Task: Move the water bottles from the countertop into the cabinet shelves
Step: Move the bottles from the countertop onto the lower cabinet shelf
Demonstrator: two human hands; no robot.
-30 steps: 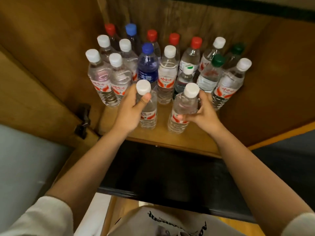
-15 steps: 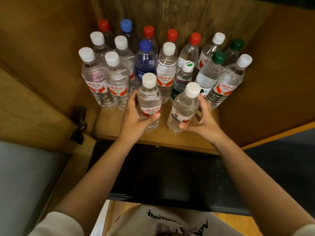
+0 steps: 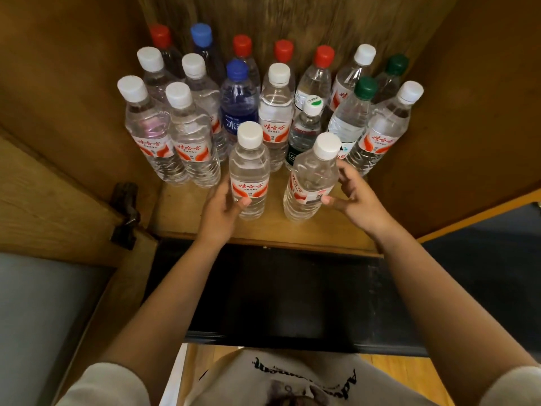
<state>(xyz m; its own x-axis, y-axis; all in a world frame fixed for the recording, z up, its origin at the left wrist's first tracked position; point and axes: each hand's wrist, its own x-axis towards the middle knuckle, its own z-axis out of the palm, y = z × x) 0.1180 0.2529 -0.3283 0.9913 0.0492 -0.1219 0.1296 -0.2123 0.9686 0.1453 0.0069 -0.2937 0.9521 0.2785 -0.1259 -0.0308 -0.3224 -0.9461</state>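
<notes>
A: Surface?
B: Wooden cabinet shelf, light board floor, darker wood walls left, right and back. Open door on the left with a black hinge. Below the shelf edge, a dark recess; a strip of wooden floor at the bottom of the view.

A: Where are the water bottles?
B: All on that shelf, upright, packed toward the back. Back row has red caps plus one blue cap; white caps on the left; two green-capped bottles at the right. One dark blue bottle in the middle.

A: Labels?
B: Most white-capped ones carry a white label with red Chinese characters and an orange-red swoosh. Blue bottle shows a large white "水". One small bottle has a white cap with a green dot and tiny print, too small to read.

A: Hands?
B: Both reach in, forearms bare, light sleeves pushed up. Left hand is wrapped on the front left bottle at its label, thumb across the front, grip closed on it; the bottle stands on the shelf. Right hand is beside the front right bottle, thumb tip touching the label, fingers spread behind it and curled loose. Grip open, not clamping.

A: Anything else?
B: Light shirt with dark print at the bottom edge.
</notes>
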